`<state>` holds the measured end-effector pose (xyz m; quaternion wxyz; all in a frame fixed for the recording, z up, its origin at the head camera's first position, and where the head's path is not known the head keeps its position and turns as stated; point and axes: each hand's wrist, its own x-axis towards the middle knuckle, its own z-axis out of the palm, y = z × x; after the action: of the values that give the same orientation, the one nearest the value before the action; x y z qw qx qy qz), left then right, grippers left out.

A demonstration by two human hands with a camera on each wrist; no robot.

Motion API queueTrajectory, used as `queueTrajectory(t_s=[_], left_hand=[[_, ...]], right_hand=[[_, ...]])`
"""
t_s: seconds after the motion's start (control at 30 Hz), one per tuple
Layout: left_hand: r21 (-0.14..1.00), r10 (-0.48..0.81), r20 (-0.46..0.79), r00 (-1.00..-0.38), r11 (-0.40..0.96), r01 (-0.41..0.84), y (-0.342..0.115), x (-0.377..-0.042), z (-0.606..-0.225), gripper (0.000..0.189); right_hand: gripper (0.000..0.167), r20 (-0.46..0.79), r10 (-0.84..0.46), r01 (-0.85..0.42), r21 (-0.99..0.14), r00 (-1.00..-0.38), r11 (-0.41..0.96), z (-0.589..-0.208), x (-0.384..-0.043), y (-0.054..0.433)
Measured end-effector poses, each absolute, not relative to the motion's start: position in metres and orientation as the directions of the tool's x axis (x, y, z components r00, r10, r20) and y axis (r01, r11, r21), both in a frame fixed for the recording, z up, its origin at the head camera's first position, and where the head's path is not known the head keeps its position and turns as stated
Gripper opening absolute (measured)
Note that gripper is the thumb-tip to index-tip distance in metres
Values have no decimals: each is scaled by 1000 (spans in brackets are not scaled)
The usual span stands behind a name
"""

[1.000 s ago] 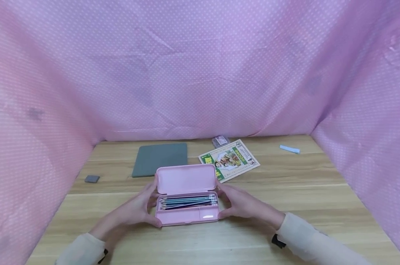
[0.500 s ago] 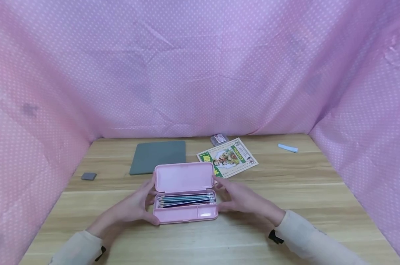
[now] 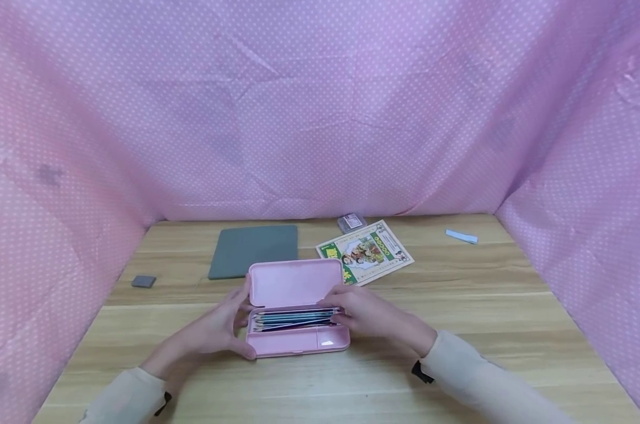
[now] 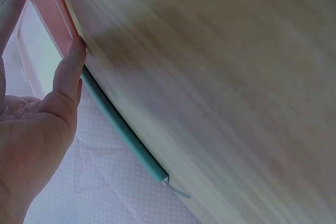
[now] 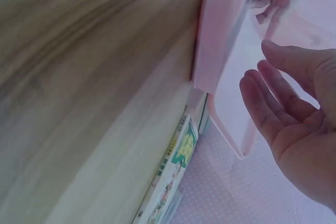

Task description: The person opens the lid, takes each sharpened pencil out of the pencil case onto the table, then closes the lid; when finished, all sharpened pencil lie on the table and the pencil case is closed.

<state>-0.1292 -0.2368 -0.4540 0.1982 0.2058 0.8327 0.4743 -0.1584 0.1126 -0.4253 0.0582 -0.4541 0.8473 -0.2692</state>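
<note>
Pencil case: it [image 3: 281, 343] is lying in front of me on the table [image 3: 320, 388], its lid [image 3: 295, 282] standing open as it was half a second ago.
Left hand: my left hand [image 3: 214, 333] is staying at the case's left end, holding it with my thumb at the front corner and a finger along the lid's edge.
Right hand: my right hand [image 3: 370, 312] is now reaching over the case's right end, having been beside it before; my fingers are bending loosely, thumb apart, holding nothing.
Pencils: they [image 3: 293, 318] are lying in the back compartment, my right fingertips hovering over or touching their right ends; I cannot tell which.
Beyond: a notebook [image 3: 253, 251] and a booklet [image 3: 370, 256] are resting unmoved behind the case.
</note>
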Motion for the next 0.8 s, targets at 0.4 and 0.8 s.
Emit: queueTrajectory(t_s=[0.4,0.8], left_hand=[[873,529,-136,-838,463,150,-235,-129,-453,149],[875,522,-166,-837,469,119,-236,-129,-456,150]], right_hand=[[37,68,-819,-738,-480,-570,474,-435,-159,107],[36,88,-831,-784,-399,-549,475,-437,-156,103]])
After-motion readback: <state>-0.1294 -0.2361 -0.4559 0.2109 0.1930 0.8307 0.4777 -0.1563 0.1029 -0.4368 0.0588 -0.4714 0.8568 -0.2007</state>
